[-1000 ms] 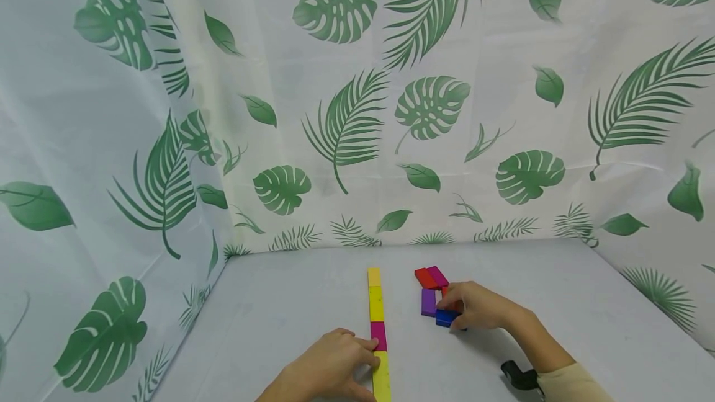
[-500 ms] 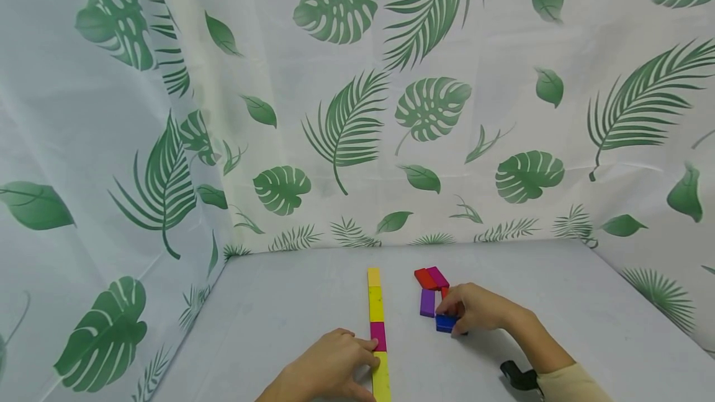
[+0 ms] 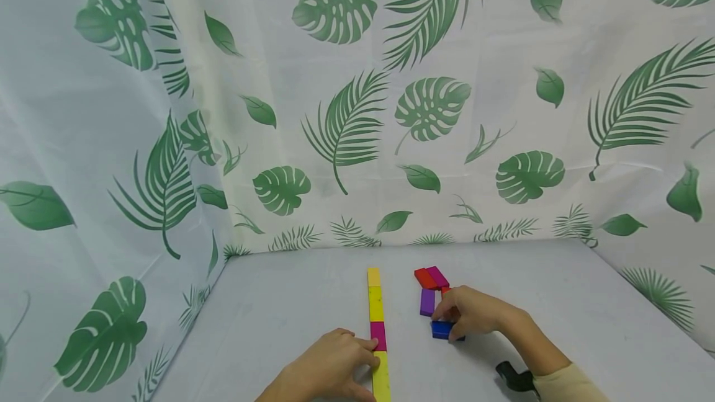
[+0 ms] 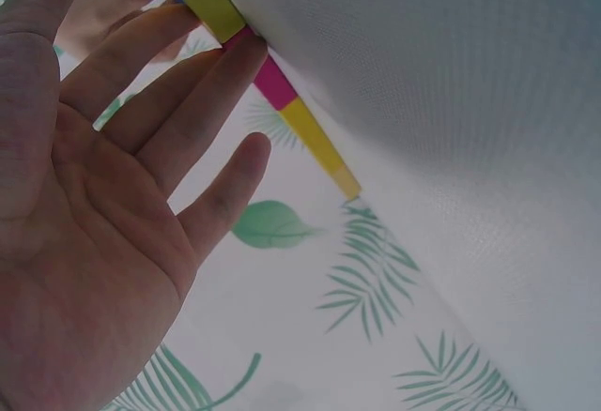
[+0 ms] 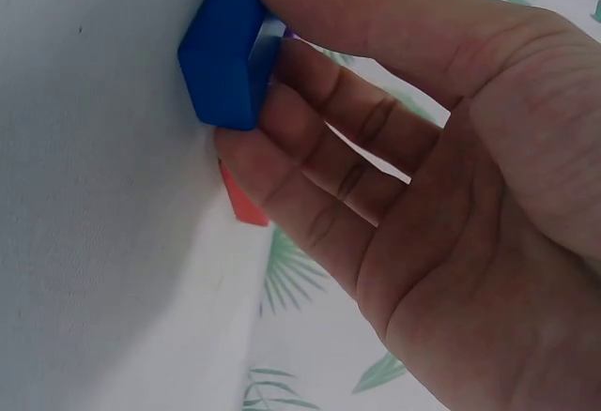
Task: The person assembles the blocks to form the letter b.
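Observation:
Several yellow blocks point(image 3: 377, 304) and one magenta block point(image 3: 378, 329) lie end to end in a straight row on the table. My left hand point(image 3: 332, 361) rests along the row's left side, its fingertips touching the magenta block and the nearer yellow one; in the left wrist view its fingers are extended. To the right, my right hand point(image 3: 477, 312) pinches a blue block point(image 3: 441, 329) between thumb and fingers, low at the table surface. The right wrist view shows the blue block point(image 5: 223, 54) close up, with the thumb on one side and fingertips on the other.
Beyond the right hand lie a purple block point(image 3: 427, 303), a red block point(image 3: 426, 278) and a magenta block. Another red block point(image 3: 445, 291) is mostly hidden by that hand. A leaf-patterned curtain point(image 3: 357, 222) borders the white table point(image 3: 279, 303) at the back and sides.
My right hand has drawn the blue block slightly toward me, away from the purple and red blocks. The left hand and the row have stayed in place.

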`<move>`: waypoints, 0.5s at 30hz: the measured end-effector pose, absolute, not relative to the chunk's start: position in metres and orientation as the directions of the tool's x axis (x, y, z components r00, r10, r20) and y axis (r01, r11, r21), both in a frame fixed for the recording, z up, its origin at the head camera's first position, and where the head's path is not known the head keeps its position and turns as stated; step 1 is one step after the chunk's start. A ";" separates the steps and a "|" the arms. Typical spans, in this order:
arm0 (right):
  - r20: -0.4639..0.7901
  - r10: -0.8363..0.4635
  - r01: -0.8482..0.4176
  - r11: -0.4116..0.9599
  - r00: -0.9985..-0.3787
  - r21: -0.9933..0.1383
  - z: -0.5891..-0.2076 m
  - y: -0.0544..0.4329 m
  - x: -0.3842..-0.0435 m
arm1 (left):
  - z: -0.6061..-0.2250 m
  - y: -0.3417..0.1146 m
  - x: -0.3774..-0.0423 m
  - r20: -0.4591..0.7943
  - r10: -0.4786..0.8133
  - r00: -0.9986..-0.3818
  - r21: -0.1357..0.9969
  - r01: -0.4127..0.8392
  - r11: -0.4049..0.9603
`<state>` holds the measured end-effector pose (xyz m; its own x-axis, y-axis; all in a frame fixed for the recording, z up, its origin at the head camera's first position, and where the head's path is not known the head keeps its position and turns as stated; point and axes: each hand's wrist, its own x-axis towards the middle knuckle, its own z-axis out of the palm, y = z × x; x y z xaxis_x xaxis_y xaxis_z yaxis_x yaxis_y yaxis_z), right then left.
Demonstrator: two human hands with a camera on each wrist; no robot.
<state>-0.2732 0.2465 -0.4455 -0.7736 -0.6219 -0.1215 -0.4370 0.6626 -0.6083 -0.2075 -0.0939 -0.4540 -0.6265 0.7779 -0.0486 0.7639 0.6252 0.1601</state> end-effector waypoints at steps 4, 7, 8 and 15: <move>-0.119 -0.622 -0.445 0.669 -0.774 -0.596 -0.444 0.243 -0.271 | -0.455 -0.094 -0.208 -0.049 0.780 -0.624 0.161 0.766 0.622; -0.111 -0.629 -0.465 0.669 -0.769 -0.580 -0.443 0.240 -0.269 | -0.456 -0.095 -0.209 -0.031 0.793 -0.608 0.147 0.782 0.606; -0.108 -0.633 -0.472 0.670 -0.767 -0.573 -0.442 0.239 -0.269 | -0.456 -0.095 -0.209 -0.023 0.797 -0.603 0.142 0.787 0.600; -0.113 -0.628 -0.481 0.687 -0.770 -0.545 -0.442 0.228 -0.267 | -0.456 -0.095 -0.208 -0.030 0.794 -0.607 0.153 0.783 0.603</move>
